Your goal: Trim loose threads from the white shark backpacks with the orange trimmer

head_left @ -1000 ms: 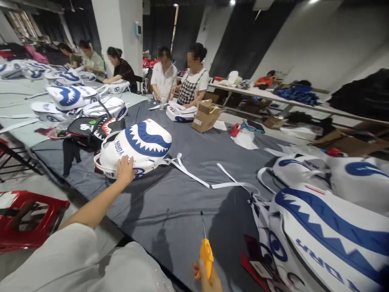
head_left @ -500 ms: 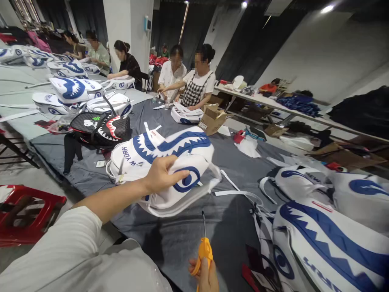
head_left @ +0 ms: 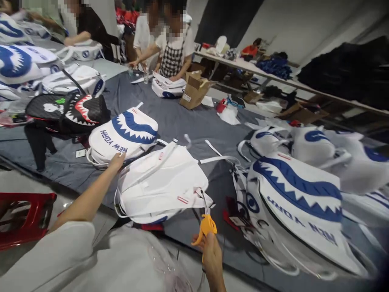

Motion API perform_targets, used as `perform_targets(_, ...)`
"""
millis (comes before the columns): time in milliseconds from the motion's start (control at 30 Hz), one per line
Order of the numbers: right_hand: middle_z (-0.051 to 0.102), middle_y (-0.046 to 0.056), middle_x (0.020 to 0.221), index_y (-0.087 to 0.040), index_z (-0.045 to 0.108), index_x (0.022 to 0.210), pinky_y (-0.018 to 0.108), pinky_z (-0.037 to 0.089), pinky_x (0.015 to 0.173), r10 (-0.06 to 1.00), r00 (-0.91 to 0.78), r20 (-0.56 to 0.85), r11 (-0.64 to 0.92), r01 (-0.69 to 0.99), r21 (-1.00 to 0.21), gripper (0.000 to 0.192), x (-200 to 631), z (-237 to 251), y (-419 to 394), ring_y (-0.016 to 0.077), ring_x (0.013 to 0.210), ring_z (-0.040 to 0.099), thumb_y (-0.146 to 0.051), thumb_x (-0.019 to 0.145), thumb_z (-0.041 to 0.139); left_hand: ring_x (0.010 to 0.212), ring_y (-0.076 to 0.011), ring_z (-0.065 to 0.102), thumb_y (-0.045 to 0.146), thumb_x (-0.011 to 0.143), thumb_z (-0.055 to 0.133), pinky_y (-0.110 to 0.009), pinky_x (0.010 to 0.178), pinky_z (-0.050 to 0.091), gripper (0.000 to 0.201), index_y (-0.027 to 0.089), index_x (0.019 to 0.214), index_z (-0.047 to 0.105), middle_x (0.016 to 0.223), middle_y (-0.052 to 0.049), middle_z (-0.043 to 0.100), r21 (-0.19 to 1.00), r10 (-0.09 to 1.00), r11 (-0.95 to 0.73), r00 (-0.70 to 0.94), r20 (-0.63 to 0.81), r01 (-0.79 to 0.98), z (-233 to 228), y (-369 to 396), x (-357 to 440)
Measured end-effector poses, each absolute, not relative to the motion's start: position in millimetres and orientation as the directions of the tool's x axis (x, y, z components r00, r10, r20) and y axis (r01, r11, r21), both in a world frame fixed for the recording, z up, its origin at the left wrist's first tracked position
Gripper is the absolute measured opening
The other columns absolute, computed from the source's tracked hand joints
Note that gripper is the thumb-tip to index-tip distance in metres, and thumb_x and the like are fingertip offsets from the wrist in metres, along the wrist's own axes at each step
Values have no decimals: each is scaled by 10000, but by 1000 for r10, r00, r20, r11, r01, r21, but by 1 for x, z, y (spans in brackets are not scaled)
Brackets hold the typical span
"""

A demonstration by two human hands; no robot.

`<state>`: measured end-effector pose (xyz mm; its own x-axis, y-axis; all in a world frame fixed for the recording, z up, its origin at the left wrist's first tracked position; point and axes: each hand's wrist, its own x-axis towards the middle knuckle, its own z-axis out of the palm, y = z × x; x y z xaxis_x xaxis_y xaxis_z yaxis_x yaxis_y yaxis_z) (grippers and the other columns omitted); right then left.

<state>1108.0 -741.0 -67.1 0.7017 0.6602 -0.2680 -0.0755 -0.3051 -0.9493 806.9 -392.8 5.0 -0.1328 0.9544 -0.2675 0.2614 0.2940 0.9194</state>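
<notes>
In my right hand (head_left: 212, 251), closed around the handle, is a pair of orange-handled scissors (head_left: 208, 224). Their slim metal blades point up at the near right corner of a white backpack (head_left: 161, 178), which lies with its back and straps upward. Behind it, a second white backpack (head_left: 129, 132) with a blue toothed pattern and "NEW YORK" lettering lies front side up. My left hand (head_left: 116, 161) is at that backpack's lower edge, between the two bags, fingers partly visible and looking open.
A black backpack (head_left: 67, 111) with red-and-white teeth lies at left. Several white backpacks (head_left: 298, 190) are heaped at right. Across the grey-covered table (head_left: 170, 115) stand two co-workers (head_left: 174, 52) and an open cardboard box (head_left: 194, 91). A red stool (head_left: 27, 219) is at lower left.
The near backpack, lifted by my left hand before, now lies back side up on the table. My left hand has moved left off it. The scissors have come up to its corner.
</notes>
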Motion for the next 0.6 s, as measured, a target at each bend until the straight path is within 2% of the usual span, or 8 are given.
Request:
perform_targets(33,701,105,756,-157,598,956,362,549,632,685,679,-264,-327,-37,-944,715,1107,-63,-738,255,680,686,-831,768,454,1424,-321,366,501,839,591,-444,1143,302,602,130,1311,545,1449,-193,500,907,970,242,-110,-217,345,-3,-398,805)
perform_targets(100,694,104,766,-163,603,957,360,544,645,761,605,-236,-353,80,-932,691,1106,-51,-729,246,685,671,-807,815,399,1469,-320,271,509,825,618,-459,1183,219,728,145,1431,443,1550,-177,367,815,995,36,52,-81,579,-18,-414,811)
perform_targets(167,686,88,776,-171,610,988,348,528,670,835,515,-193,-360,247,-900,635,1104,-37,-716,228,698,656,-734,891,335,1486,-366,200,542,762,693,-537,1181,171,932,146,1516,313,1603,-202,227,583,960,-211,277,-27,785,-32,-437,825)
perform_targets(233,675,64,756,-186,618,1010,334,502,672,889,418,-188,-373,420,-827,585,1103,-22,-699,216,691,647,-665,939,290,1478,-412,181,539,727,739,-593,1156,172,1049,132,1548,228,1612,-239,148,351,924,-345,381,-38,871,-44,-459,841)
perform_targets(333,667,34,718,-212,606,970,314,468,648,919,319,-233,-385,596,-704,531,1108,4,-668,196,644,642,-614,963,260,1440,-398,274,390,838,657,-550,1137,242,845,114,1535,266,1595,-252,200,200,930,-367,357,83,909,-56,-479,852)
perform_targets(433,670,19,706,-214,576,971,284,439,615,897,352,-267,-440,659,-610,475,1122,28,-631,166,591,627,-566,978,258,1350,-360,418,262,915,514,-507,1101,330,603,116,1485,379,1500,-234,405,300,944,-325,291,154,897,-60,-482,841)
perform_targets(533,669,40,712,-187,558,1019,272,406,583,831,468,-301,-556,671,-491,454,1129,43,-599,156,574,608,-516,996,246,1273,-308,520,354,946,482,-440,1073,401,481,190,1398,507,1376,-150,574,643,941,-306,326,93,702,-58,-478,826)
perform_targets(600,645,39,668,-180,566,989,270,390,566,824,465,-323,-566,694,-444,427,1120,45,-590,153,549,581,-512,992,297,1139,-281,625,507,938,474,-393,981,486,474,194,1269,606,1247,-131,666,895,919,-124,390,-59,428,-59,-474,819)
